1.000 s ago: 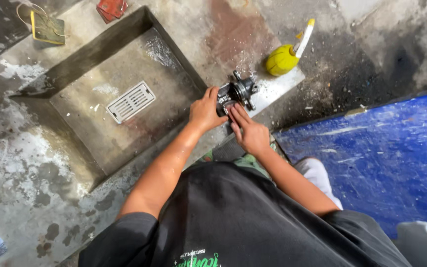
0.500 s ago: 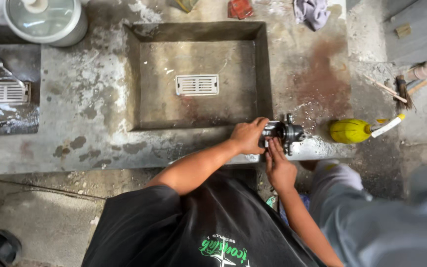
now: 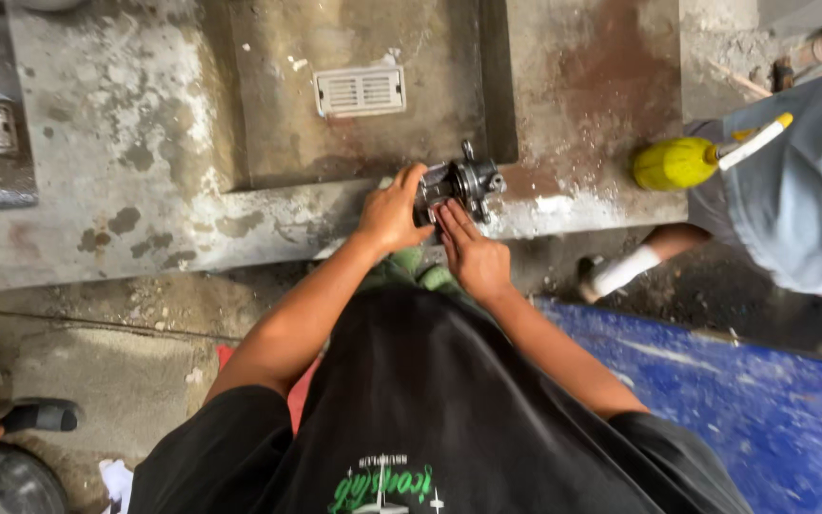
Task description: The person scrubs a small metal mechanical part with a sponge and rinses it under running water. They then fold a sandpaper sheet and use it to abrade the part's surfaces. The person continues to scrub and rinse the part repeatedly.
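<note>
Since half a second ago, both hands have stayed on the dark metal part (image 3: 459, 186) at the concrete surface's (image 3: 145, 228) front edge. A sunken basin with a white drain grate (image 3: 360, 91) lies behind it; a yellow bottle (image 3: 675, 162) stands well to the right. The left hand (image 3: 392, 214) curls closed around the part's side; the right hand (image 3: 473, 252) presses flat, fingers extended, against it.

Two drain grates (image 3: 361, 90), one yellow bottle (image 3: 675, 163).

Dark metal machine part (image 3: 460, 184) resting on the concrete ledge (image 3: 268, 214).
</note>
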A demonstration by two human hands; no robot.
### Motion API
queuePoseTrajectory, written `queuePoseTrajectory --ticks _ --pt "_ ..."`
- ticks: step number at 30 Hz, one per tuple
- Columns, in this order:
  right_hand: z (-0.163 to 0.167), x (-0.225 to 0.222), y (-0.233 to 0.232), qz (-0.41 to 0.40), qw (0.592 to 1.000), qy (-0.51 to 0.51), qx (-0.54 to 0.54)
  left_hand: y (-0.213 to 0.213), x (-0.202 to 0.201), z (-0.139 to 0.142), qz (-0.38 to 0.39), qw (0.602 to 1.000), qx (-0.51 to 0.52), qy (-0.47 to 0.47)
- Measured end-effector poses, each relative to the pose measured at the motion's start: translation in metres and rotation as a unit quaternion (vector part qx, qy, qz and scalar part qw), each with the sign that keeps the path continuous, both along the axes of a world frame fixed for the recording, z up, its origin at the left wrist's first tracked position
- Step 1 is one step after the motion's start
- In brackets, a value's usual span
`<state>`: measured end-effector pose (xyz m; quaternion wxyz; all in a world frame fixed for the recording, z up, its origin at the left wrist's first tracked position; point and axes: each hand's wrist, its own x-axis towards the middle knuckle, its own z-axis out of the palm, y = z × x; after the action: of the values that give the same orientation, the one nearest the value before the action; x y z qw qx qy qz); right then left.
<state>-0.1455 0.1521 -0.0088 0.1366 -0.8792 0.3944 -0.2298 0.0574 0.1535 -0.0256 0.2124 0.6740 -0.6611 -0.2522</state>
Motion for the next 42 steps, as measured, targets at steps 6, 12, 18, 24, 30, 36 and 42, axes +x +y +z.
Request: queuePoseTrajectory --ticks 6,12,18,24,30,36,42 --pt "-0.005 -0.011 0.014 -0.044 0.995 0.006 0.094 0.004 -0.010 0.003 -0.019 0.999 0.025 -0.013" --pt "-0.010 0.008 0.020 -0.067 0.995 -0.034 0.065 0.000 0.000 -0.001 -0.028 0.999 0.015 -0.008" --pt "-0.002 0.048 0.019 -0.148 0.975 0.009 0.164 -0.002 0.026 -0.004 -0.026 0.999 0.016 0.012" --pt "-0.007 0.069 0.019 -0.105 0.986 -0.057 0.118 -0.005 0.051 -0.007 -0.059 0.998 0.008 0.020" --pt "-0.010 0.084 0.027 -0.180 0.967 -0.031 0.177 -0.008 0.061 -0.007 -0.066 0.997 0.035 0.026" --pt "-0.016 0.088 0.018 -0.173 0.972 -0.063 0.145 -0.013 0.066 -0.015 -0.065 0.998 -0.003 0.024" --pt "-0.011 0.085 0.017 -0.143 0.984 -0.008 0.110 -0.019 0.068 -0.018 -0.095 0.995 0.025 0.014"
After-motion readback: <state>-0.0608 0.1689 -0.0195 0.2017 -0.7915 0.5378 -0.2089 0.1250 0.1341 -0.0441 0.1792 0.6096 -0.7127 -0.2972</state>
